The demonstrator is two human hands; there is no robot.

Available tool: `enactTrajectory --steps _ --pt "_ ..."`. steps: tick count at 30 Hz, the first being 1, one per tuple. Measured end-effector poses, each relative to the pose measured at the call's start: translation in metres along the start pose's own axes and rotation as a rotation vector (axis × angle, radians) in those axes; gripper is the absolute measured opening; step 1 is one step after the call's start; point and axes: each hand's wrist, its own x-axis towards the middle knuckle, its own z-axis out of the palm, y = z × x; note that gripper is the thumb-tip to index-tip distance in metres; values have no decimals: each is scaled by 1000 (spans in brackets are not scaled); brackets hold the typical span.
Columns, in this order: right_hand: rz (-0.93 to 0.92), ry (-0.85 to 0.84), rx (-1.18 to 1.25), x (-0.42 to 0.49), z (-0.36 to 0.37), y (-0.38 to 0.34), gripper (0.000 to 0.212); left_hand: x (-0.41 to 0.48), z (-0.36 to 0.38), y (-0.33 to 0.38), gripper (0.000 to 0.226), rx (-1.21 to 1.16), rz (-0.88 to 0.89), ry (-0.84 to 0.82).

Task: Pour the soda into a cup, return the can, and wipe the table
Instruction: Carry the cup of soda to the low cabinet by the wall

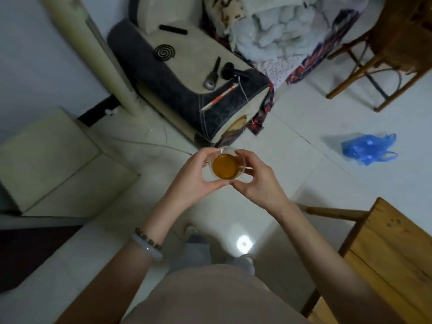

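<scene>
A clear plastic cup (226, 165) holding amber soda is held upright in mid-air above the tiled floor, in the centre of the head view. My left hand (196, 175) wraps its left side and my right hand (256, 177) wraps its right side, thumbs near the base. The liquid fills the lower part of the cup. Two bracelets sit on my left wrist. No can or cloth is in view.
A wooden table corner (388, 244) is at lower right. A grey and cream sofa arm (191, 73) with small dark objects lies ahead. A blue plastic bag (369, 148) lies on the floor at right, a wooden chair (383, 54) beyond it, and a pale cabinet (53, 157) at left.
</scene>
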Motion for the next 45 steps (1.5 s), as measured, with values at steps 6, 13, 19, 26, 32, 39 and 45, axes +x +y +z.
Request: enactTrajectory --steps 6,13,19,26,32,39,45 --pt "-107 -151 -21 76 78 -66 62 -10 -102 -48 66 -55 -35 203" --pt "-200 -364 -18 140 165 -133 65 -34 -192 -101 66 -170 -189 431" --pt "-279 -573 -18 190 237 -178 57 -53 -249 -141 61 -310 -341 602" --pt "-416 -742 -6 262 321 -222 54 -48 -321 -195 64 -247 -423 759" --pt "-465 -867 -37 320 383 -258 59 -40 -376 -232 68 -281 -506 866" --pt "-465 -967 -65 363 451 -281 58 -36 -425 -283 64 -313 -561 915" --pt "-443 -979 -71 383 513 -278 54 -38 -452 -341 66 -301 -590 903"
